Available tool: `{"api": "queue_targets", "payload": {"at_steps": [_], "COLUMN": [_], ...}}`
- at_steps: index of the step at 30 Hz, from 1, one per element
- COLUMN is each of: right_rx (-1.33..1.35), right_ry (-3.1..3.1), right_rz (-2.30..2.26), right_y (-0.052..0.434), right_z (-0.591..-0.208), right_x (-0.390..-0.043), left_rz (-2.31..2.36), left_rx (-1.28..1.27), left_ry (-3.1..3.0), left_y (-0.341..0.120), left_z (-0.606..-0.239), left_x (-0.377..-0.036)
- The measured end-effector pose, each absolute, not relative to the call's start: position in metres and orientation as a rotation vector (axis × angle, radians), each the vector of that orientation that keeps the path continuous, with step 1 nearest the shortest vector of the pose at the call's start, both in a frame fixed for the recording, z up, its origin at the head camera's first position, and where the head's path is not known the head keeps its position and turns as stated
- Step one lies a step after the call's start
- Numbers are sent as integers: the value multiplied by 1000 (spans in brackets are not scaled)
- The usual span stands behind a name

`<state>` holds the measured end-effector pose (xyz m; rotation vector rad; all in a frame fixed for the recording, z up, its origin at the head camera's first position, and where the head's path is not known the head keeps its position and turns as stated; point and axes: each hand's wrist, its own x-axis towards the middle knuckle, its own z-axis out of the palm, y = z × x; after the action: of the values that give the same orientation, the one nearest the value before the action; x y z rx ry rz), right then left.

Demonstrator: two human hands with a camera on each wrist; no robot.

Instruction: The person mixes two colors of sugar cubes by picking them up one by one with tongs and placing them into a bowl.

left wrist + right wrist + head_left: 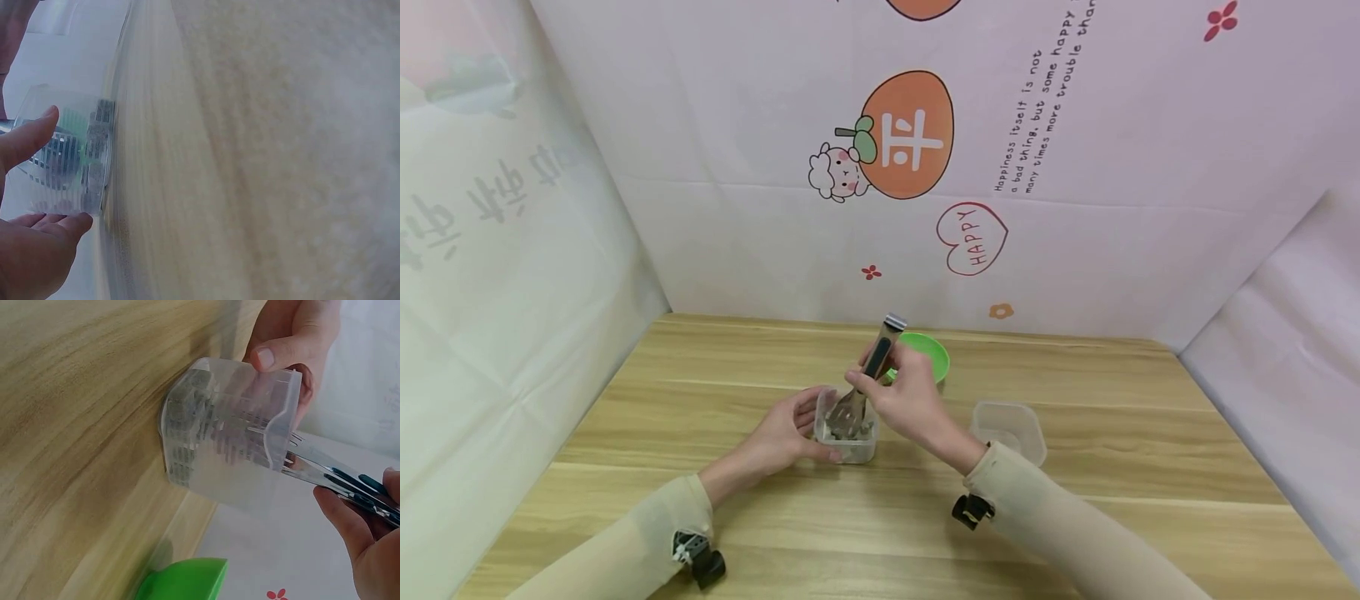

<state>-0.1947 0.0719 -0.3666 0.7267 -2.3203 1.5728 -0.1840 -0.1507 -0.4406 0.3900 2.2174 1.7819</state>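
Gripped in the right hand point(910, 396), the tongs point(867, 385) are angled down with their slotted tips inside the tub point(847, 429), fingers curled round the dark-padded handles. The tub is steadied from the side by the left hand point(782, 433), thumb on its near wall and fingers cupped behind it (the wrist views show this best). It stands on the table point(1075, 533), near the middle, with small dark pieces point(187, 425) heaped on its floor.

Judged from this, the picking-up step is in hand: the tips are down among the pieces, but whether one is already pinched cannot be told. A firm squeeze on a single piece and a straight lift clear of the rim would be called for next, with the tub kept from sliding.

The count: one pair of tongs, two clear tubs (the second tub point(1009, 429) sits to the right, apparently empty), one green bowl point(928, 354) behind. The pieces are too many and too blurred to be counted.
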Motion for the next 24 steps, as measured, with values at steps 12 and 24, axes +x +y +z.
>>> {"api": "queue_targets", "payload": {"at_steps": [12,24], "right_rx": [748,737], "right_ry": [-2335,-2358], "right_rz": [1528,1488], "right_y": [65,64], "right_z": [-372,-372], "right_x": [-196,-201], "left_rz": [1787,1780], "left_rx": [403,403], "left_ry": [2208,2209], "left_y": [-151,-152], "left_z": [-440,-439], "left_x": [-183,-184]}}
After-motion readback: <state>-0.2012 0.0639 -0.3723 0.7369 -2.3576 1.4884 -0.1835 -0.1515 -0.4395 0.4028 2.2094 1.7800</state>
